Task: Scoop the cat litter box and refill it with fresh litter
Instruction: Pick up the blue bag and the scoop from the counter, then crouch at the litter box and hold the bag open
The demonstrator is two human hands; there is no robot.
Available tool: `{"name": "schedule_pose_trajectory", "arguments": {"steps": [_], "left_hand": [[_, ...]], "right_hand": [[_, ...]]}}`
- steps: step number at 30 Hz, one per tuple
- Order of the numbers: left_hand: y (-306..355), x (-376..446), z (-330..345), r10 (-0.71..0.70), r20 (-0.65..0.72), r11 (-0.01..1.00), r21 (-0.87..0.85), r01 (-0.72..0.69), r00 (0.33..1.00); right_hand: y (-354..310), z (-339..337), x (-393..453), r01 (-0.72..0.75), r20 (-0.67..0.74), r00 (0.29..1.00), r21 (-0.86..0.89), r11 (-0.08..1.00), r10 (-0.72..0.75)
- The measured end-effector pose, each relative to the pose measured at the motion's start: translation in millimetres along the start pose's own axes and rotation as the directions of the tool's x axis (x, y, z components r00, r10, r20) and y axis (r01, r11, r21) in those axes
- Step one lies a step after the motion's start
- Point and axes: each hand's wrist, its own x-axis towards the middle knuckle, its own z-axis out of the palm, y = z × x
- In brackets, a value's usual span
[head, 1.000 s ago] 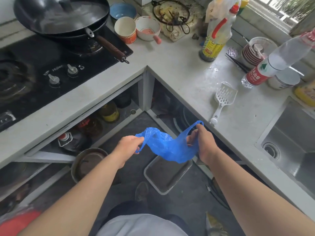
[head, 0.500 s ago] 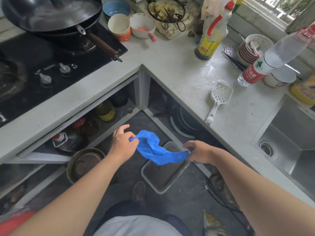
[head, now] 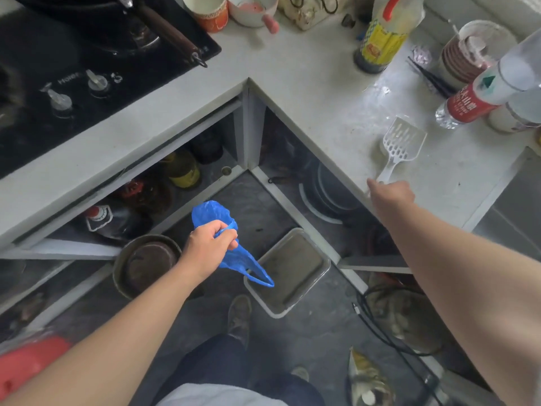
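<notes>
The grey rectangular litter box point(head: 305, 290) sits on the dark floor below the counter corner, with greyish litter inside. My left hand point(head: 209, 247) grips a crumpled blue plastic bag point(head: 210, 213) above the floor, just left of the box; one bag handle hangs over the box's near corner. A white slotted litter scoop point(head: 404, 142) lies on the white counter point(head: 307, 92). My right hand point(head: 392, 197) is at the counter edge, covering the end of the scoop's handle. Its fingers are hidden behind the back of the hand.
A round metal pot point(head: 146, 262) stands on the floor left of the box. My shoe point(head: 240, 315) is just below it. A black cable point(head: 377, 317) and a yellow packet point(head: 366, 376) lie to the right. Bottles, bowls and a water bottle point(head: 483, 95) crowd the counter; the sink point(head: 515, 206) is at right.
My right hand let go of the blue bag and moved up and right to the scoop's handle. My left hand keeps the bag, which now hangs bunched from it.
</notes>
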Motion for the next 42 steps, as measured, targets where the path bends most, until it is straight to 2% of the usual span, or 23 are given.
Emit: {"name": "schedule_pose_trajectory", "arguments": {"steps": [5, 9, 13, 15, 22, 30, 36, 42], "left_hand": [[-24, 6, 5, -0.027, 0.028, 1.0, -0.008, 0.028, 0.999], [-37, 5, 14, -0.07, 0.05, 0.997, -0.039, 0.072, 0.996], [-37, -4, 25, -0.093, 0.08, 0.991, -0.084, 0.1, 0.992], [-35, -11, 32, -0.083, 0.107, 0.992, -0.088, 0.093, 0.991], [-29, -43, 58, -0.071, 0.17, 0.985, -0.141, 0.095, 0.983], [-56, -108, 82, -0.065, 0.166, 0.983, -0.16, 0.092, 0.984], [-97, -162, 97, -0.057, 0.021, 0.974, -0.217, 0.061, 0.998], [-140, -190, 110, -0.071, -0.035, 0.96, -0.275, 0.059, 0.997]], "right_hand": [[1, 6, 18, -0.044, 0.075, 0.996, 0.051, 0.998, 0.04], [5, 2, 10, -0.027, 0.026, 0.999, 0.082, 0.996, 0.025], [20, 3, -24, 0.085, -0.08, 0.994, 0.069, 0.994, -0.079], [37, 1, -50, 0.17, -0.087, 0.982, 0.054, 0.984, -0.165], [124, 11, -149, 0.307, 0.029, 0.951, 0.038, 0.951, -0.309], [258, 26, -237, 0.226, 0.178, 0.956, 0.053, 0.973, -0.232], [364, 20, -264, 0.173, 0.202, 0.963, 0.052, 0.983, -0.18], [430, 29, -283, 0.073, 0.231, 0.97, 0.027, 0.997, -0.077]]}}
